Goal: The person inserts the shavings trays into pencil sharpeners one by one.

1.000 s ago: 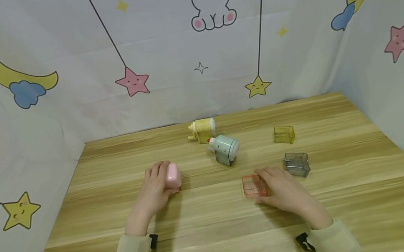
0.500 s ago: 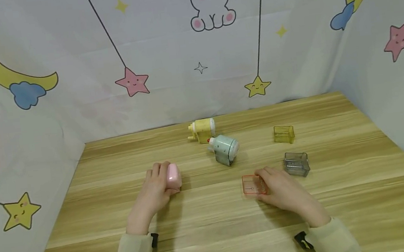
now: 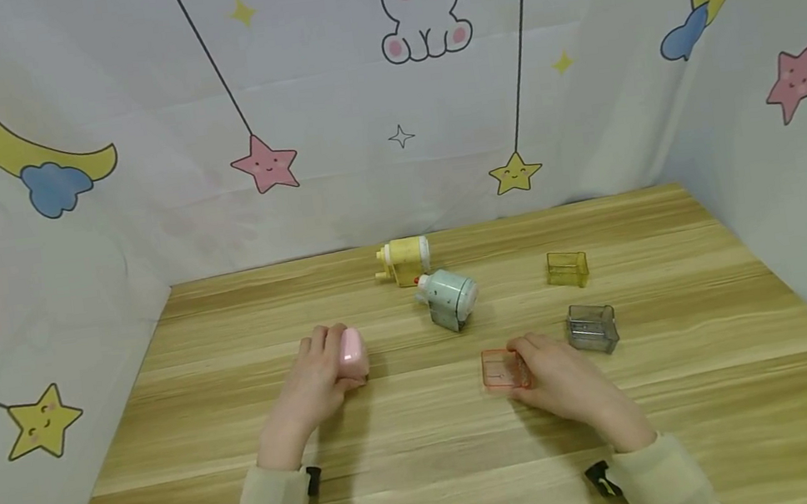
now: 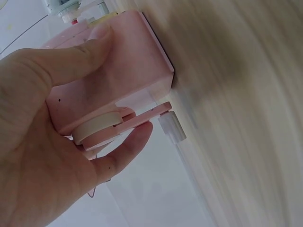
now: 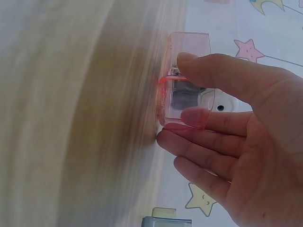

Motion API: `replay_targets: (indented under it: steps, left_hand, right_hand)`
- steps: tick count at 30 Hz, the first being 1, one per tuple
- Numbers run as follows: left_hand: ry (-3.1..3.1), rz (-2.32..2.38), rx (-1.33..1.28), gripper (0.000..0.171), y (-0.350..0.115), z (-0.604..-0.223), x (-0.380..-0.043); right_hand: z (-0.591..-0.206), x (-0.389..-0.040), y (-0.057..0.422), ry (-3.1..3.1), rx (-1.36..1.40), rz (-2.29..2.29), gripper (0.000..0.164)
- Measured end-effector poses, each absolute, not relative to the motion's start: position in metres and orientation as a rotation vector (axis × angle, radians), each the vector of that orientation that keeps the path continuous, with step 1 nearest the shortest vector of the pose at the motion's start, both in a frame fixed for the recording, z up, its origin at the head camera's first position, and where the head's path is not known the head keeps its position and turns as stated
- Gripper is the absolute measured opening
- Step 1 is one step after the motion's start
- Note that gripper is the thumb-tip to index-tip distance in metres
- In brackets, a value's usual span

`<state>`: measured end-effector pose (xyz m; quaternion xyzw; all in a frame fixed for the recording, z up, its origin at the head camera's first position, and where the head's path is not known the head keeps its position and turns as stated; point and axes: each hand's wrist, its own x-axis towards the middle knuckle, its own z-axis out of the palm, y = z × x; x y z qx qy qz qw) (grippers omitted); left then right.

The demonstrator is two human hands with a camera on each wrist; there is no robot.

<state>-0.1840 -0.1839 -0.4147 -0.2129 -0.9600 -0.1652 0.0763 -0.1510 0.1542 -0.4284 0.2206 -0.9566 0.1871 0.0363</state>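
Observation:
My left hand [image 3: 311, 391] grips a pink hand-crank pencil sharpener [image 3: 353, 355], left of the table's middle. In the left wrist view the thumb lies along the pink body [image 4: 128, 61], and the crank handle [image 4: 174, 126] shows beyond the fingers. My right hand [image 3: 569, 379] pinches a clear red shavings drawer [image 3: 497, 370] between thumb and fingers. The right wrist view shows that drawer [image 5: 189, 45] see-through, at the tabletop. A space of bare wood lies between the two hands.
Behind the hands stand a pale green pencil sharpener [image 3: 450, 295] and a yellow one [image 3: 409, 260]. A grey clear drawer [image 3: 593, 329] lies just beyond the right hand, a yellow clear drawer [image 3: 568, 269] farther back. Printed cloth [image 3: 352, 199] borders the wooden table [image 3: 430, 467].
My left hand has shifted slightly to the right with the pink pencil sharpener. The right hand and its red drawer have moved very slightly left. The other things are where they were.

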Motion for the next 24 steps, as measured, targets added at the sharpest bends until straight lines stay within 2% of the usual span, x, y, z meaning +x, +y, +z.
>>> replay_targets:
  steps: [24]
  left_hand:
    - [-2.877,-0.473,-0.674,0.073,-0.168,-0.416,-0.18]
  right_hand:
    - [-0.429,-0.155,0.147,-2.928,0.69,0.53,0.058]
